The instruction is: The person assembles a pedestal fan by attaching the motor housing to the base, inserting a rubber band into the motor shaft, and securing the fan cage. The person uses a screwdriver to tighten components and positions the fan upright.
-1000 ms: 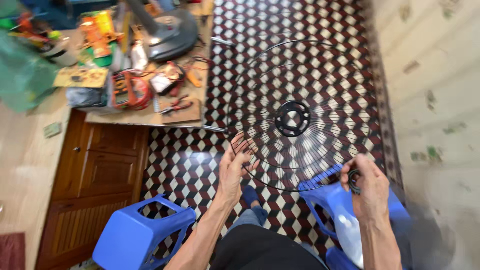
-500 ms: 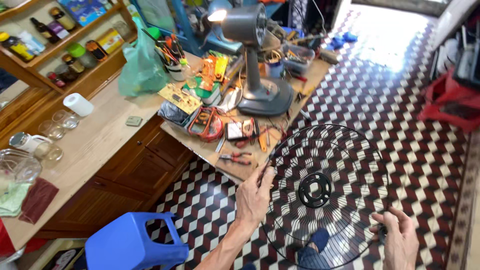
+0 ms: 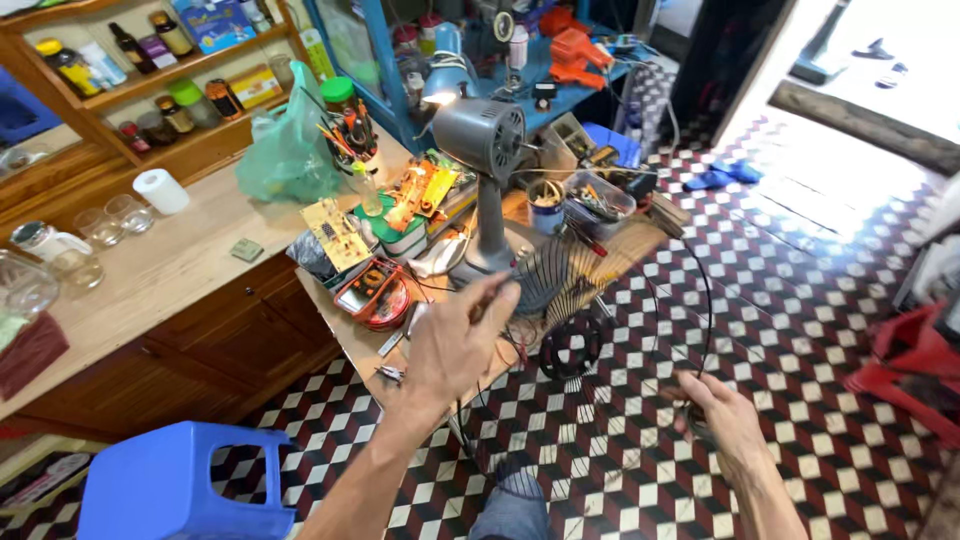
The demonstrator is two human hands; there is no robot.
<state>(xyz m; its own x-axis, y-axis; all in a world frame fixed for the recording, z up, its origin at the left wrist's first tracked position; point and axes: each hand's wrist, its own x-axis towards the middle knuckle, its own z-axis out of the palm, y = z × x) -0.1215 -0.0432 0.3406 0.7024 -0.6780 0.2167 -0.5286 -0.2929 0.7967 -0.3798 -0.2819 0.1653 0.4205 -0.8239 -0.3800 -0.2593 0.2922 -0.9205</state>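
You hold a black wire fan guard (image 3: pixel 600 320) in the air between yourself and the workbench (image 3: pixel 180 260), edge-on and motion-blurred, its dark hub (image 3: pixel 571 347) low in the middle. Your left hand (image 3: pixel 455 345) has fingers curled around the near rim at the upper left; the grip looks closed on the wire, though blur hides how firmly. Your right hand (image 3: pixel 725 420) is down at the lower right rim, fingers folded in; whether they fully clamp the wire cannot be told. The guard's top edge sits just beside the grey fan motor (image 3: pixel 485 135) on its stand (image 3: pixel 490 225). Risk noted: the thin wires could snag that motor housing, or sweep the loose tools, circuit board (image 3: pixel 335 232) and red meter (image 3: pixel 375 295) at the bench edge, since the ring is wide and the bench front is crowded. A light two-point hold on a flexing ring could also let it twist out of your fingers. Open room lies to your right, over the chequered tile floor (image 3: pixel 800 270). A blue plastic stool (image 3: pixel 165 485) stands at lower left, and red furniture (image 3: pixel 915 365) at the far right.
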